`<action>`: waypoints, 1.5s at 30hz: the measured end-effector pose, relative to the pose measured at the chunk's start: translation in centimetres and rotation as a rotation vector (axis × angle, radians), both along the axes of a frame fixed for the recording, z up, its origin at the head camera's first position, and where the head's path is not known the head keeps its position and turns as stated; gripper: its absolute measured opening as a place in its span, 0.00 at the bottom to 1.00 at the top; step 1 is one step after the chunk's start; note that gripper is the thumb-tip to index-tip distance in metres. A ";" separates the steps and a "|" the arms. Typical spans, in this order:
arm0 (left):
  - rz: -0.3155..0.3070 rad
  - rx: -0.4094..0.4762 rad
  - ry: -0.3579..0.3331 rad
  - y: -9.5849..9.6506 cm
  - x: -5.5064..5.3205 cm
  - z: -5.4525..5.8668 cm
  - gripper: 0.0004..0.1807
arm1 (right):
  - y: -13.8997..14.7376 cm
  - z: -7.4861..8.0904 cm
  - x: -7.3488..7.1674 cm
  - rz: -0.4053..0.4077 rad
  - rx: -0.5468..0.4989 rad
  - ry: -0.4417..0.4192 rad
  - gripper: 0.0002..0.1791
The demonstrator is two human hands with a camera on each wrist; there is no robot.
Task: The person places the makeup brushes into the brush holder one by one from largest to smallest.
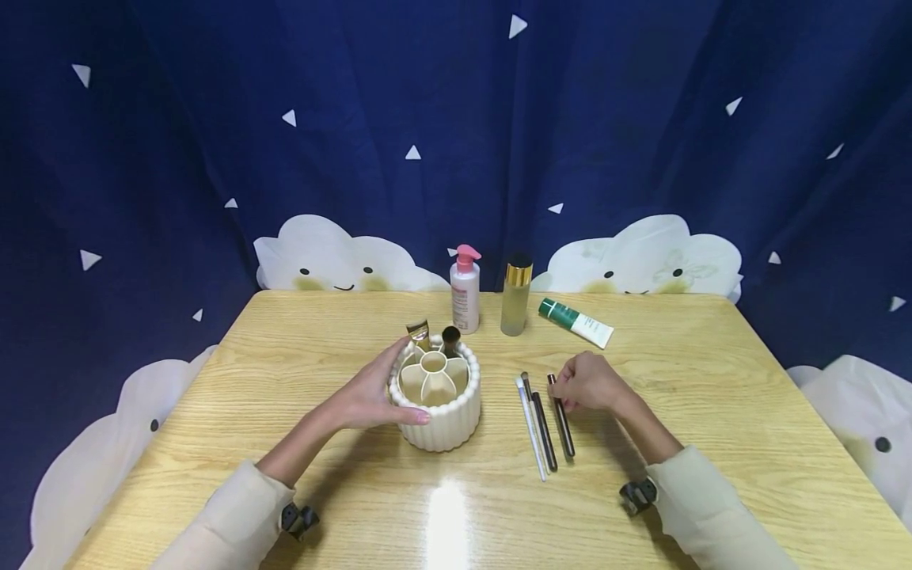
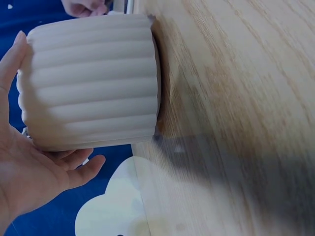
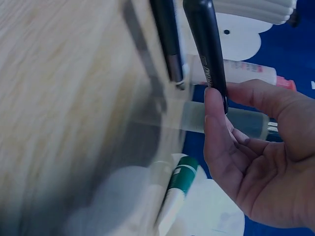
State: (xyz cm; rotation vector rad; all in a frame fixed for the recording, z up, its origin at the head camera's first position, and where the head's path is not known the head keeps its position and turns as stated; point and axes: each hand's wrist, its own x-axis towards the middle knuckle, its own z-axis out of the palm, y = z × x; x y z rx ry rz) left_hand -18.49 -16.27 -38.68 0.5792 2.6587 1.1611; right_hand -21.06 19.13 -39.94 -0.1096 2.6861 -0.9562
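A cream ribbed makeup brush holder point(image 1: 445, 427) with petal-shaped compartments stands left of the middle of the table. My left hand point(image 1: 363, 396) grips its left side, thumb at the front below the beaded rim and fingers round the back. A flat-headed brush point(image 1: 419, 332) and a fluffy dark brush point(image 1: 450, 339) stand in its rear compartments. With thumb and fingertips, my right hand point(image 1: 590, 381) pinches the far end of a dark pen-shaped stick point(image 1: 564, 431); small lettering shows on it in the right wrist view. Left of it lie another dark stick point(image 1: 545, 435) and a white-handled brush point(image 1: 530, 431).
Another slim brush point(image 1: 526, 384) lies partly between the white one and the dark stick. Farther back stand a pink-topped pump bottle point(image 1: 465, 297) and a gold-collared glass bottle point(image 1: 514, 305). A green and white tube point(image 1: 575, 322) lies to their right, before the blue curtain point(image 1: 456, 95).
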 end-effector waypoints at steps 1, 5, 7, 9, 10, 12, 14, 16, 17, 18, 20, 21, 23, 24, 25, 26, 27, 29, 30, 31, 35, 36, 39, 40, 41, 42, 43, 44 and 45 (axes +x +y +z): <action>0.002 -0.004 -0.001 0.0 0.0 0.0 0.69 | -0.1 0.2 0.1 0.002 -0.011 0.005 0.10; 0.008 -0.011 -0.006 0.1 0.1 0.0 0.69 | -0.4 1.3 0.3 -0.003 -0.060 0.045 0.09; 0.007 -0.014 -0.005 0.1 0.1 0.1 0.69 | -0.6 1.8 0.4 0.003 -0.092 0.083 0.10; 0.005 -0.010 -0.004 0.2 0.1 0.2 0.69 | -0.8 2.4 0.5 0.010 -0.119 0.126 0.10; 0.004 -0.010 -0.003 0.2 0.1 0.2 0.69 | -0.9 2.7 0.6 0.015 -0.139 0.148 0.11; 0.002 -0.011 0.002 0.2 0.1 0.2 0.70 | -1.2 3.2 0.8 0.019 -0.177 0.195 0.11; 0.005 -0.017 0.002 0.3 0.0 0.2 0.70 | -1.6 3.6 0.9 0.012 -0.225 0.230 0.12; 0.004 -0.026 0.007 0.3 0.0 0.1 0.71 | -2.0 4.1 1.0 0.002 -0.265 0.265 0.12; 0.003 -0.030 0.008 0.3 0.0 0.1 0.71 | -2.2 4.3 1.0 0.000 -0.281 0.281 0.12; 0.001 -0.034 0.011 0.3 -0.1 0.1 0.71 | -2.5 4.5 1.1 0.000 -0.299 0.296 0.12; -0.011 -0.036 0.013 0.3 -0.2 0.2 0.71 | -2.9 5.0 1.2 0.000 -0.335 0.322 0.12; -0.020 -0.036 0.015 0.2 -0.2 0.2 0.71 | -3.1 5.3 1.2 0.002 -0.352 0.338 0.12; -0.043 -0.031 0.019 0.1 -0.3 0.3 0.70 | -3.5 5.8 1.3 -0.001 -0.399 0.369 0.12; -0.053 -0.028 0.017 0.1 -0.3 0.3 0.70 | -3.7 6.1 1.4 -0.005 -0.428 0.383 0.13; -0.062 -0.027 0.013 0.1 -0.4 0.4 0.69 | -3.9 6.4 1.4 -0.011 -0.453 0.400 0.13; -0.071 -0.030 0.010 0.0 -0.4 0.5 0.68 | -4.1 6.7 1.5 -0.019 -0.477 0.416 0.13; -0.080 -0.033 0.008 0.0 -0.4 0.5 0.67 | -4.3 6.9 1.6 -0.027 -0.501 0.432 0.13; -0.087 -0.046 0.000 0.0 -0.3 0.6 0.66 | -4.8 7.3 1.7 -0.038 -0.544 0.455 0.13; -0.090 -0.052 -0.002 0.0 -0.2 0.6 0.65 | -5.0 7.4 1.7 -0.040 -0.566 0.463 0.13; -0.092 -0.059 -0.001 0.0 -0.2 0.7 0.65 | -5.2 7.5 1.7 -0.043 -0.581 0.471 0.12; -0.087 -0.061 0.005 0.1 -0.2 0.7 0.65 | -6.0 7.6 1.6 -0.036 -0.632 0.487 0.11; -0.082 -0.060 0.004 0.1 -0.2 0.7 0.65 | -6.2 7.5 1.6 -0.036 -0.640 0.490 0.11; -0.067 -0.056 0.000 0.1 -0.4 0.5 0.66 | -6.8 7.1 1.5 -0.032 -0.670 0.502 0.10; -0.063 -0.056 -0.002 0.1 -0.4 0.4 0.67 | -7.1 7.0 1.4 -0.032 -0.682 0.508 0.10; -0.058 -0.053 -0.007 0.1 -0.4 0.4 0.67 | -7.3 6.7 1.4 -0.030 -0.693 0.514 0.10; -0.055 -0.053 -0.010 0.1 -0.4 0.3 0.67 | -7.6 6.5 1.4 -0.027 -0.708 0.518 0.10; -0.054 -0.050 -0.011 0.1 -0.5 0.3 0.67 | -7.9 6.3 1.3 -0.025 -0.719 0.525 0.10; -0.056 -0.046 -0.012 0.1 -0.5 0.3 0.67 | -8.1 6.0 1.3 -0.026 -0.726 0.531 0.10; -0.056 -0.044 -0.011 0.1 -0.5 0.4 0.67 | -8.3 5.8 1.3 -0.030 -0.733 0.535 0.10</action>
